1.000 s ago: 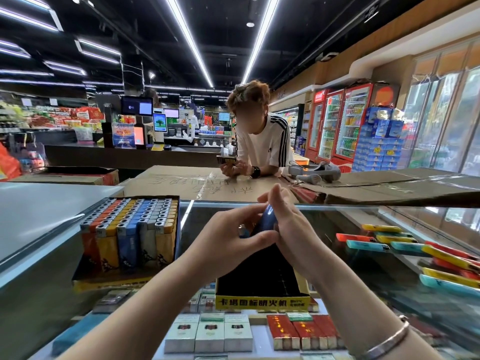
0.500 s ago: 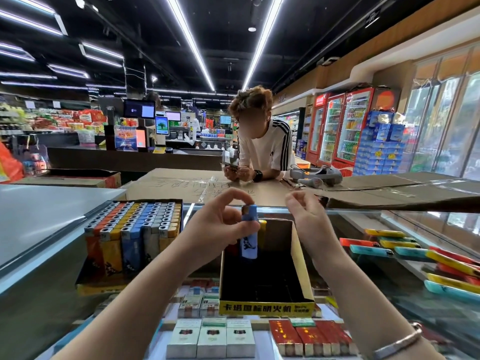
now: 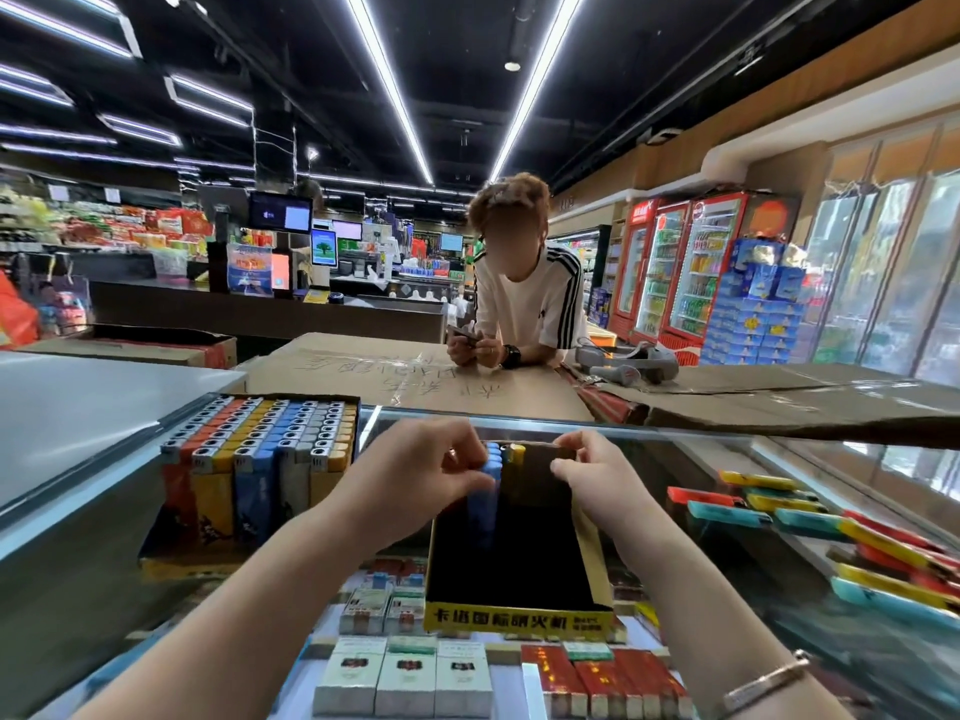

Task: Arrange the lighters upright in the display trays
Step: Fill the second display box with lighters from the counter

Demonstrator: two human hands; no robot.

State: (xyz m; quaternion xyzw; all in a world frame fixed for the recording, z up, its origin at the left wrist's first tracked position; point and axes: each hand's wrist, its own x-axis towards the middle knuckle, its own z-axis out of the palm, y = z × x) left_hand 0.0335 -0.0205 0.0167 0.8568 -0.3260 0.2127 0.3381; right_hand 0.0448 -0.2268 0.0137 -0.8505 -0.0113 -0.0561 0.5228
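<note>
Blue lighter (image 3: 484, 483): upright at far-left corner of yellow-fronted tray (image 3: 519, 618), pinched by left hand (image 3: 415, 472). Right hand (image 3: 597, 472): fingers curled over tray's far wall; whether they pinch anything cannot be told. Full tray (image 3: 260, 459): left of yellow-fronted tray, lighters upright. Loose lighters (image 3: 810, 517): right of it, lying flat.

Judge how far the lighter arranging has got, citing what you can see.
Done: the left tray is full of upright lighters. In hand: the left hand sets a blue lighter into the nearly empty yellow-fronted tray; the right hand steadies its back edge. Left: loose lighters lying on the glass counter.
</note>
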